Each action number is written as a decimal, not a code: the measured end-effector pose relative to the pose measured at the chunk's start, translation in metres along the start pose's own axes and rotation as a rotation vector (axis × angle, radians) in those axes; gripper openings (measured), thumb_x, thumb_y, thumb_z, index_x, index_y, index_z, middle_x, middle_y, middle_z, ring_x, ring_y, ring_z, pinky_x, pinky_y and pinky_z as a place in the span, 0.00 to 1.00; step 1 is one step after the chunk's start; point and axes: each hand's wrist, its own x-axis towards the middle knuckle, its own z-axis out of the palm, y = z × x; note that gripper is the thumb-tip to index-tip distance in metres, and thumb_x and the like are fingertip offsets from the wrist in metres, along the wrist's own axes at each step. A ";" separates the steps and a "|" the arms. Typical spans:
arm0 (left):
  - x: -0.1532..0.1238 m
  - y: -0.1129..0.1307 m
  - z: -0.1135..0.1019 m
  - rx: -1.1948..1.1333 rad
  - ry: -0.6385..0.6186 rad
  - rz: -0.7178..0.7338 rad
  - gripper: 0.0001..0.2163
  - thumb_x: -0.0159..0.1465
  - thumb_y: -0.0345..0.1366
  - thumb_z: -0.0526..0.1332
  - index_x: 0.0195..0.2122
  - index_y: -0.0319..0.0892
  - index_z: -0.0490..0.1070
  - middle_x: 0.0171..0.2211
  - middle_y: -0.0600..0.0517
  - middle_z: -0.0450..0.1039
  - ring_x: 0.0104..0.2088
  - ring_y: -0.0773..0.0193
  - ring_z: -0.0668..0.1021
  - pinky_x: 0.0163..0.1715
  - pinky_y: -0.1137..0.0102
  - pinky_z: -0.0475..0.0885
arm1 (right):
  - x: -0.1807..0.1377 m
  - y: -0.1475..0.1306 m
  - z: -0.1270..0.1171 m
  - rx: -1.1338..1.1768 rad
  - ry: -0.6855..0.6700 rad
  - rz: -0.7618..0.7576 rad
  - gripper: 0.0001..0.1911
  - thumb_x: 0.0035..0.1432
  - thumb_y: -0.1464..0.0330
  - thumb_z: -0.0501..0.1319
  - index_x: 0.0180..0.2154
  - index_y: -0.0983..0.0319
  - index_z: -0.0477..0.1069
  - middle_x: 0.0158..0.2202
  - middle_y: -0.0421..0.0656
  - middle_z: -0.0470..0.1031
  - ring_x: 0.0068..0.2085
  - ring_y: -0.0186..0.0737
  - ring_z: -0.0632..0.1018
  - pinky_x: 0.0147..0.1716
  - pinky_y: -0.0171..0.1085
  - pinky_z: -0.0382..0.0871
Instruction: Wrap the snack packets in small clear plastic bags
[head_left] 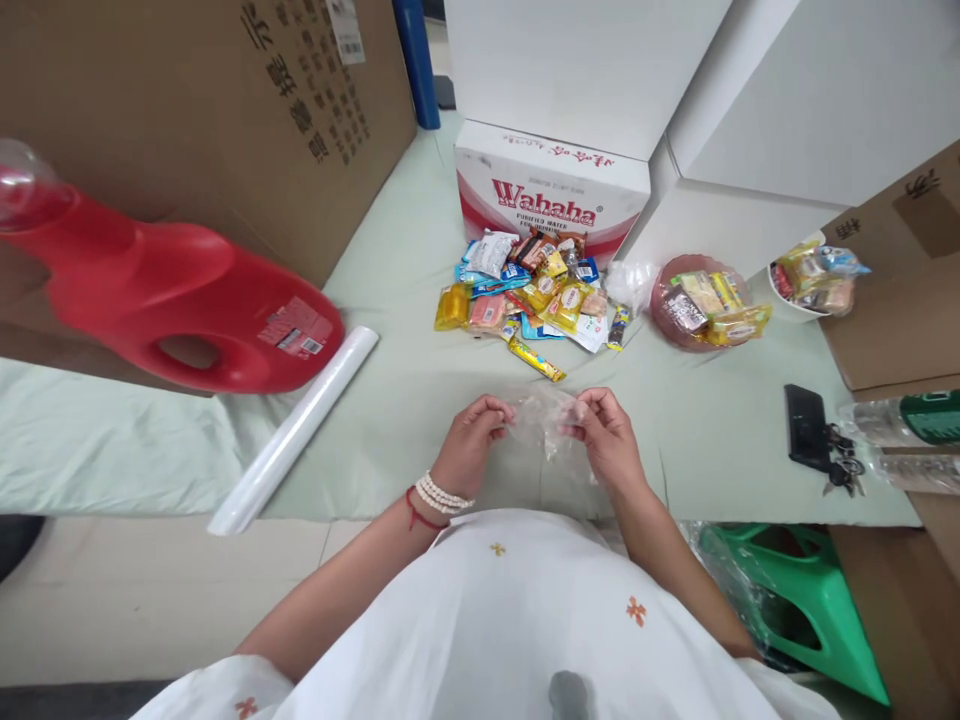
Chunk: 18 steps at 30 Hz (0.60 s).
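A thin clear plastic bag (541, 420) hangs between my two hands above the pale green cloth (390, 400). My left hand (471, 440) pinches the bag's left edge; a bead bracelet and a red string are on that wrist. My right hand (606, 432) pinches the bag's right edge. Both hands have their fingers closed on the film. A heap of wrapped snacks (534, 295) lies on the cloth just beyond the hands.
A white Wahaha carton (551, 190) stands behind the snacks. A pink bowl (660, 300) and a white bowl (787, 295) hold more snacks. A red detergent jug (172, 300) and a white roll (296, 430) lie left. A phone with keys (806, 425), bottles (911, 420) and a green stool (795, 590) are right.
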 end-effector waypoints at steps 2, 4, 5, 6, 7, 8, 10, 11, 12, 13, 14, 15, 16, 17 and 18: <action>0.008 -0.001 -0.003 -0.152 0.007 -0.077 0.11 0.54 0.41 0.68 0.32 0.44 0.69 0.35 0.53 0.77 0.38 0.64 0.80 0.37 0.72 0.73 | -0.002 -0.002 0.001 0.013 0.061 0.036 0.18 0.57 0.52 0.70 0.37 0.55 0.68 0.29 0.36 0.73 0.27 0.35 0.72 0.23 0.34 0.68; 0.016 0.000 -0.003 -0.249 -0.013 -0.137 0.14 0.52 0.40 0.71 0.33 0.44 0.67 0.35 0.53 0.78 0.39 0.62 0.81 0.37 0.70 0.76 | -0.004 -0.002 0.004 0.020 0.099 0.050 0.18 0.57 0.52 0.69 0.36 0.56 0.66 0.25 0.33 0.70 0.22 0.33 0.67 0.19 0.33 0.60; 0.019 0.000 -0.002 -0.274 -0.023 -0.154 0.15 0.52 0.40 0.72 0.33 0.43 0.67 0.35 0.53 0.78 0.39 0.62 0.82 0.37 0.69 0.77 | -0.004 -0.002 0.006 0.026 0.106 0.057 0.19 0.57 0.52 0.69 0.36 0.56 0.66 0.24 0.33 0.69 0.20 0.32 0.65 0.18 0.33 0.58; 0.021 0.000 -0.001 -0.289 -0.032 -0.163 0.16 0.51 0.40 0.73 0.33 0.43 0.67 0.35 0.53 0.77 0.38 0.62 0.82 0.37 0.68 0.78 | -0.004 -0.001 0.008 0.030 0.109 0.067 0.19 0.56 0.52 0.69 0.36 0.56 0.66 0.23 0.32 0.68 0.19 0.32 0.64 0.18 0.33 0.56; 0.023 0.000 0.000 -0.297 -0.043 -0.170 0.16 0.51 0.40 0.74 0.33 0.43 0.67 0.35 0.54 0.77 0.37 0.63 0.82 0.36 0.68 0.78 | -0.003 0.001 0.009 0.030 0.109 0.082 0.19 0.56 0.52 0.69 0.36 0.56 0.66 0.22 0.32 0.67 0.19 0.32 0.63 0.18 0.33 0.55; 0.023 0.000 0.002 -0.299 -0.055 -0.175 0.17 0.51 0.40 0.74 0.33 0.43 0.68 0.34 0.54 0.76 0.36 0.64 0.81 0.35 0.68 0.78 | 0.000 0.002 0.009 0.023 0.111 0.092 0.19 0.56 0.52 0.68 0.36 0.56 0.66 0.22 0.32 0.67 0.19 0.32 0.62 0.18 0.33 0.55; 0.022 -0.001 0.004 -0.294 -0.078 -0.175 0.17 0.51 0.41 0.75 0.32 0.42 0.68 0.33 0.55 0.75 0.33 0.67 0.79 0.33 0.70 0.77 | 0.005 0.003 0.005 -0.044 0.150 0.060 0.18 0.56 0.52 0.68 0.38 0.57 0.67 0.26 0.33 0.69 0.22 0.33 0.66 0.22 0.34 0.60; 0.021 -0.002 0.005 -0.292 -0.084 -0.165 0.18 0.51 0.42 0.76 0.32 0.42 0.69 0.32 0.56 0.74 0.32 0.68 0.79 0.33 0.71 0.77 | 0.007 0.002 0.001 -0.113 0.203 0.006 0.18 0.56 0.52 0.68 0.39 0.57 0.68 0.29 0.35 0.71 0.26 0.34 0.69 0.26 0.34 0.64; 0.020 -0.003 0.006 -0.290 -0.084 -0.148 0.18 0.51 0.43 0.76 0.33 0.42 0.69 0.32 0.56 0.74 0.32 0.68 0.78 0.33 0.71 0.77 | 0.008 0.000 -0.004 -0.201 0.280 -0.069 0.18 0.56 0.53 0.68 0.40 0.58 0.69 0.33 0.37 0.72 0.31 0.36 0.72 0.31 0.35 0.67; 0.018 -0.004 0.006 -0.288 -0.077 -0.126 0.19 0.51 0.44 0.77 0.33 0.42 0.70 0.32 0.56 0.74 0.33 0.68 0.78 0.34 0.71 0.77 | 0.008 -0.003 -0.010 -0.295 0.373 -0.156 0.19 0.56 0.53 0.68 0.41 0.58 0.70 0.37 0.39 0.73 0.36 0.37 0.74 0.36 0.36 0.69; 0.017 -0.005 0.007 -0.284 -0.069 -0.102 0.20 0.51 0.46 0.77 0.33 0.42 0.70 0.33 0.55 0.74 0.33 0.68 0.78 0.34 0.71 0.77 | 0.006 -0.008 -0.015 -0.382 0.464 -0.241 0.18 0.57 0.53 0.67 0.42 0.59 0.70 0.39 0.40 0.73 0.39 0.38 0.74 0.39 0.37 0.69; 0.015 -0.007 0.007 -0.278 -0.060 -0.079 0.20 0.51 0.47 0.77 0.34 0.42 0.70 0.33 0.55 0.74 0.33 0.68 0.78 0.35 0.71 0.77 | 0.003 -0.012 -0.018 -0.454 0.520 -0.302 0.17 0.59 0.53 0.66 0.41 0.59 0.71 0.39 0.40 0.73 0.40 0.38 0.73 0.40 0.37 0.68; 0.013 -0.008 0.008 -0.269 -0.053 -0.056 0.20 0.52 0.48 0.76 0.34 0.42 0.70 0.33 0.55 0.74 0.34 0.68 0.78 0.36 0.71 0.77 | -0.002 -0.016 -0.019 -0.506 0.517 -0.332 0.16 0.63 0.53 0.63 0.38 0.59 0.71 0.36 0.40 0.73 0.38 0.38 0.73 0.39 0.37 0.67; 0.011 -0.009 0.009 -0.258 -0.050 -0.033 0.20 0.53 0.49 0.76 0.34 0.42 0.70 0.33 0.55 0.75 0.34 0.68 0.78 0.37 0.70 0.77 | -0.006 -0.018 -0.017 -0.537 0.453 -0.330 0.18 0.66 0.52 0.60 0.36 0.60 0.71 0.33 0.40 0.73 0.35 0.38 0.72 0.37 0.37 0.67; 0.010 -0.011 0.011 -0.240 -0.055 -0.009 0.20 0.54 0.50 0.75 0.34 0.42 0.71 0.33 0.55 0.75 0.35 0.68 0.78 0.38 0.70 0.77 | -0.010 -0.018 -0.013 -0.551 0.345 -0.303 0.20 0.68 0.51 0.57 0.34 0.60 0.72 0.32 0.41 0.73 0.33 0.38 0.72 0.35 0.37 0.66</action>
